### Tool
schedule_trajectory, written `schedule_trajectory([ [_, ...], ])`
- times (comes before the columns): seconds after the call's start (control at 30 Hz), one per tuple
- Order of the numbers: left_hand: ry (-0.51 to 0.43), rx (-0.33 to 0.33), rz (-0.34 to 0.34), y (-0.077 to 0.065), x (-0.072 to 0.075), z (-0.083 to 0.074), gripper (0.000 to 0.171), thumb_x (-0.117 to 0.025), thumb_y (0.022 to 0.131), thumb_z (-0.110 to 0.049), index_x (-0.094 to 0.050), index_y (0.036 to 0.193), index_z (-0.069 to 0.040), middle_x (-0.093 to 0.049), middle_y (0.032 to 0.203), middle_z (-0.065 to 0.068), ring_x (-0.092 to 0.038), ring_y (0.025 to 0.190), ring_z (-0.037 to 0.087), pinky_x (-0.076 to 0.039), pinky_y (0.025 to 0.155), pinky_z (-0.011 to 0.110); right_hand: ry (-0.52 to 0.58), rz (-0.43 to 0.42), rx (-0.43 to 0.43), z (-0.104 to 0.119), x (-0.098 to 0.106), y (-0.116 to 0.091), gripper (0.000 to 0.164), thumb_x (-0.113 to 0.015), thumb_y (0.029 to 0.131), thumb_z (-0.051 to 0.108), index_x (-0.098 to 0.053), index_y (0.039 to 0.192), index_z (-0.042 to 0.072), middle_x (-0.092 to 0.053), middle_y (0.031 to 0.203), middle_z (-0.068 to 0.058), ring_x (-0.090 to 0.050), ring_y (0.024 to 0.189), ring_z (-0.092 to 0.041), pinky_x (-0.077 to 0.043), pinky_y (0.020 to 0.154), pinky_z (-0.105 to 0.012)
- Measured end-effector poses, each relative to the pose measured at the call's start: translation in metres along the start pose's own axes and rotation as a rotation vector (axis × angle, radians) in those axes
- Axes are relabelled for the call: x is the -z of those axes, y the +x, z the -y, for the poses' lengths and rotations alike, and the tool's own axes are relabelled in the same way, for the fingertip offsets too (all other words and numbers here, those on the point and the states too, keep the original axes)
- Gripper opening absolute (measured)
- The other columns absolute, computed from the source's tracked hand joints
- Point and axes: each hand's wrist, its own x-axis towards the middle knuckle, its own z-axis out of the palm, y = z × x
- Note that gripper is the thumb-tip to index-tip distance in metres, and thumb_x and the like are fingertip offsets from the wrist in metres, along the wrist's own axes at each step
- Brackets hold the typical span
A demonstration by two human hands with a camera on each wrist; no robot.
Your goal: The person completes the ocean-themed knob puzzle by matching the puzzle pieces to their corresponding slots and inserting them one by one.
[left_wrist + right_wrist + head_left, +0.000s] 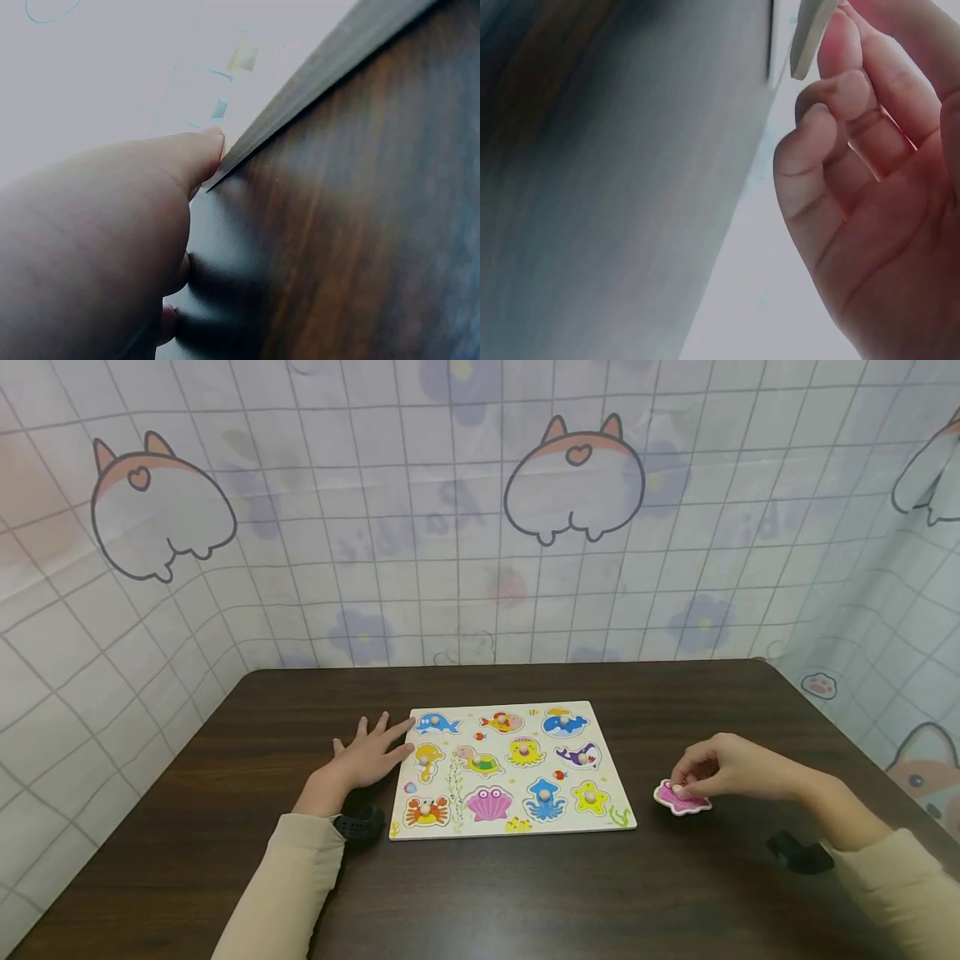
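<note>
A white puzzle board (592,823) with sea-animal pieces lies flat on the dark table. The left hand (367,760) has its fingers spread, with fingertips on the board's left edge; in the left wrist view, a digit touches the board's side (315,79). To the right of the board, the right hand (723,770) pinches a pink, scalloped puzzle piece (681,800) just above the tabletop. The piece's edge (810,39) shows in the right wrist view, with the other fingers curled beside it. A pink shell picture (489,804) on the board shows no knob.
Pieces with knobs fill the board, among them a crab (426,812), a blue squid (544,802) and a yellow starfish (591,798). The dark wooden table (525,902) ends at a patterned curtain (480,585) behind and at both sides.
</note>
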Motion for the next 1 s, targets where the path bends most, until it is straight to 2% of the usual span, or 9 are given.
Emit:
schedule_trajectory([
  [0.1,0.002,0.002,0.000,-0.001,0.000,0.000,0.064,-0.043,0.109,-0.049,-0.027,0.165,-0.021,-0.007,0.168,0.026,0.006,0.150,0.055,0.005,0.106,0.083,-0.033,-0.026,-0.012,0.011,-0.003,0.008,0.006,-0.081,0.090,0.014,-0.077,0.091,0.019,-0.059,0.075,0.016,-0.052,0.067,-0.002,-0.046,0.054,-0.022],
  [0.27,0.001,0.006,0.001,-0.001,0.001,-0.001,0.064,-0.043,0.109,-0.048,-0.028,0.165,-0.020,-0.007,0.168,0.026,0.006,0.150,0.055,0.005,0.106,0.083,-0.069,-0.068,-0.055,0.030,-0.009,0.024,0.007,-0.084,0.088,0.017,-0.078,0.093,0.016,-0.061,0.077,0.012,-0.055,0.069,-0.007,-0.049,0.057,-0.023],
  [0.57,-0.004,0.004,0.000,-0.002,0.001,-0.002,0.064,-0.043,0.109,-0.049,-0.028,0.165,-0.021,-0.007,0.168,0.026,0.006,0.150,0.054,0.006,0.106,0.083,-0.094,-0.147,-0.081,0.050,-0.029,0.051,0.010,-0.083,0.086,0.009,-0.079,0.096,0.010,-0.062,0.078,0.009,-0.054,0.069,-0.010,-0.050,0.060,-0.024],
  [1.0,-0.008,0.002,-0.001,-0.003,0.002,-0.004,0.063,-0.043,0.110,-0.048,-0.028,0.165,-0.022,-0.006,0.168,0.025,0.007,0.150,0.054,0.007,0.106,0.083,-0.072,-0.141,-0.034,0.070,-0.051,0.093,0.008,-0.084,0.088,0.016,-0.080,0.093,0.011,-0.061,0.078,0.009,-0.052,0.069,-0.011,-0.044,0.058,-0.023],
])
